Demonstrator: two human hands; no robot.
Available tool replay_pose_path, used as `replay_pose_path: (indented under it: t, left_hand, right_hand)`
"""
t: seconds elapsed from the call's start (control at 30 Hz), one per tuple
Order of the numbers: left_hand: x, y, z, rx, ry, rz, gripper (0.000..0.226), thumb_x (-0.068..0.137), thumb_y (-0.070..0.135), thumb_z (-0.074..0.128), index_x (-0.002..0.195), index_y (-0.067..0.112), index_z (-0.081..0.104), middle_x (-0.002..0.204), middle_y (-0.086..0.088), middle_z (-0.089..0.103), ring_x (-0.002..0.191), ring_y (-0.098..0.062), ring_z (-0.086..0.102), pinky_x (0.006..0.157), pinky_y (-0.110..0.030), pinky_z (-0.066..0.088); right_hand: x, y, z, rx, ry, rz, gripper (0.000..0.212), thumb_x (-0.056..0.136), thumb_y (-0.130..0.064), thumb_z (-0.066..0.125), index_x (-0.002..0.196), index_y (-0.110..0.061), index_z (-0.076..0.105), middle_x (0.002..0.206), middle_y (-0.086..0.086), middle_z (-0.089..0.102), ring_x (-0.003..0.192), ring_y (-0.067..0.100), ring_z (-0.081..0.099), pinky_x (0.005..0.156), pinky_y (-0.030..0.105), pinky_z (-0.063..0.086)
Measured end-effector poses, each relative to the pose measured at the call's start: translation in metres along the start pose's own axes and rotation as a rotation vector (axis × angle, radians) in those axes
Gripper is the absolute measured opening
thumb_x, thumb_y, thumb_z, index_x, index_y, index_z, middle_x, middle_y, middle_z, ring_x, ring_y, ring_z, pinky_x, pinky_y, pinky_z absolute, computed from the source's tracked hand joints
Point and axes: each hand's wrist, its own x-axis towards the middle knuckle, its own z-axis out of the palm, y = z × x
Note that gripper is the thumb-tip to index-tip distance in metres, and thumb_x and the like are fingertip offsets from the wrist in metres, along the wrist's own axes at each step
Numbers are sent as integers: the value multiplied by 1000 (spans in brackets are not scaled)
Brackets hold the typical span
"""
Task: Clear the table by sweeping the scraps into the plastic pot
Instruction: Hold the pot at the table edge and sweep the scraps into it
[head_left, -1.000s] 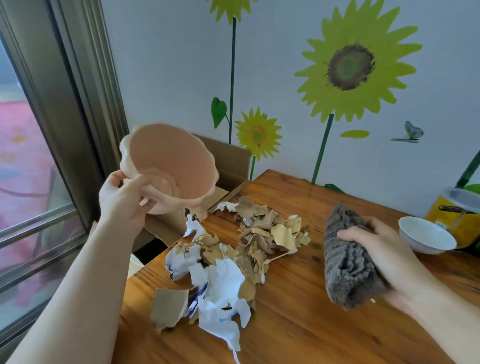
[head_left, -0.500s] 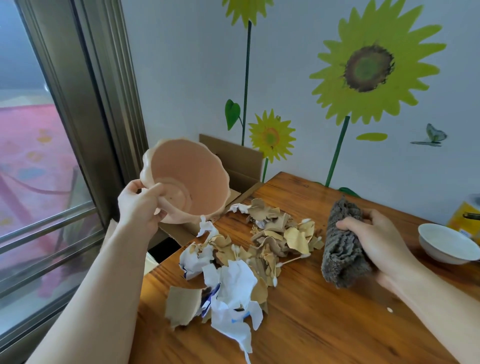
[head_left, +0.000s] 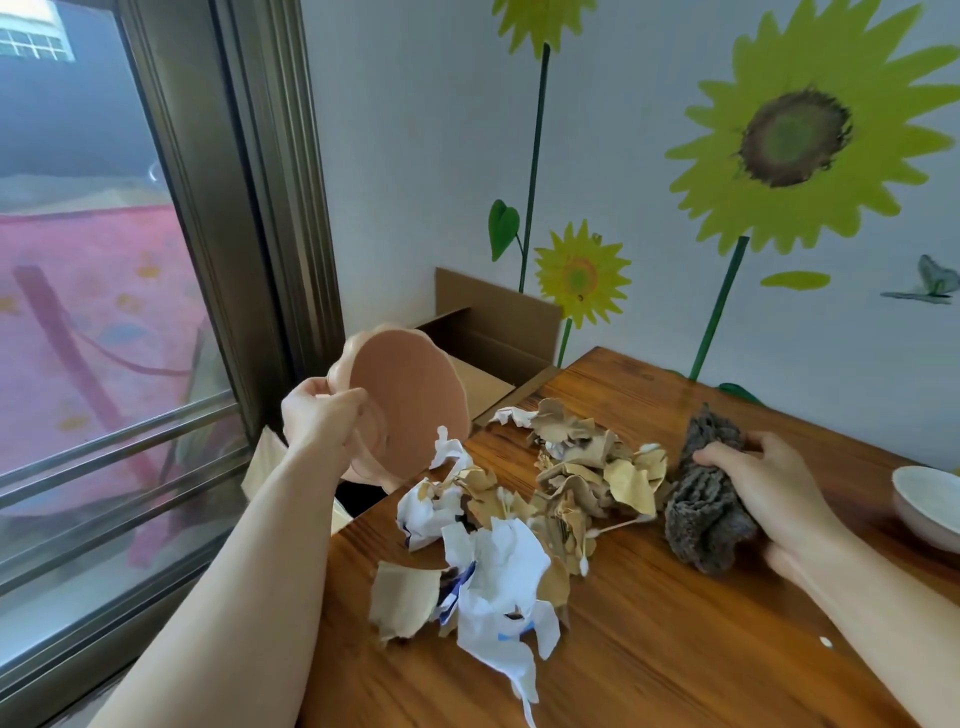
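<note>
At nine o'clock of the surface (head_left: 675, 649), left grip (head_left: 324, 422) curled round tilted plastic pot (head_left: 410, 410), scraps (head_left: 519, 525) heaped centre, right grip (head_left: 766, 486) at three o'clock clutching grey cloth (head_left: 701, 514)

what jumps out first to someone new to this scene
The heap of torn white paper and brown cardboard scraps in the middle of the table draws the eye first. At the table's left edge the left hand holds a pink plastic pot tipped toward the heap, while the right hand grips a grey cloth right of it. A big sunflower decal fills the wall behind.
</note>
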Motion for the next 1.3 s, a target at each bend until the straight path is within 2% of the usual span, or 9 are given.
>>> replay_pose_path:
  t: [0.17, 0.33, 0.5, 0.73, 0.87, 0.97, 1.03, 1.17, 1.3]
  left_hand:
    - [5, -7, -2, 122, -41, -7, 17, 80, 5, 67, 93, 16, 64, 94, -11, 66, 84, -27, 65, 79, -48, 61]
    - [3, -13, 3, 254, -140, -86, 14, 92, 7, 61, 101, 17, 61, 97, -13, 63, 82, -28, 63, 56, -36, 52]
    - [7, -22, 0, 283, -174, -227, 11, 92, 8, 54, 100, 13, 60, 96, -17, 64, 80, -29, 62, 74, -42, 57]
    - [6, -26, 6, 425, -258, -143, 14, 90, 5, 56, 101, 11, 61, 90, -17, 64, 76, -28, 61, 55, -33, 53]
    - [6, -30, 0, 520, -319, -224, 15, 89, 8, 61, 103, 11, 64, 90, -16, 67, 76, -28, 67, 56, -37, 59]
    - [9, -37, -5, 588, -320, -271, 18, 92, 9, 54, 101, 1, 67, 72, -14, 64, 58, -24, 60, 55, -34, 55]
    - [10, -39, -3, 586, -292, -249, 21, 91, 7, 49, 100, -4, 66, 65, -14, 61, 56, -24, 57, 52, -31, 50]
    - [15, -39, 0, 530, -230, -145, 19, 94, 9, 54, 111, 6, 61, 93, -18, 66, 80, -31, 67, 54, -33, 55]
    - [17, -44, -1, 668, -276, -165, 20, 90, 8, 57, 110, 4, 61, 90, -18, 68, 71, -28, 67, 55, -30, 55]
  right_hand:
    - [4, 4, -1, 26, -10, 0, 43, 88, -13, 76, 127, -12, 57, 113, 18, 68, 101, 36, 68, 86, 48, 57]
    - [5, 9, -2, 34, -7, -14, 40, 88, -15, 76, 124, -13, 58, 115, 18, 68, 102, 36, 69, 93, 53, 57]
    - [6, 12, -2, 49, -9, -17, 41, 88, -15, 76, 125, -13, 58, 115, 17, 68, 101, 35, 69, 86, 47, 58]
    - [8, 15, -1, 63, -24, -25, 42, 89, -13, 76, 126, -12, 58, 113, 15, 70, 100, 32, 70, 75, 39, 54]
    - [7, 14, -1, 62, -31, -35, 39, 89, -13, 75, 124, -12, 58, 111, 15, 70, 99, 31, 70, 72, 38, 53]
    - [6, 15, -2, 57, -34, -36, 39, 89, -13, 76, 123, -13, 58, 111, 15, 70, 100, 32, 70, 76, 41, 55]
    - [7, 15, -3, 60, -32, -39, 39, 89, -13, 75, 123, -13, 58, 111, 15, 70, 100, 31, 70, 78, 42, 55]
    - [7, 16, -2, 70, -42, -39, 38, 89, -13, 75, 123, -12, 58, 111, 15, 70, 99, 31, 70, 76, 41, 55]
    - [8, 17, -3, 72, -38, -39, 34, 88, -12, 76, 118, -14, 59, 110, 16, 70, 99, 32, 70, 79, 42, 56]
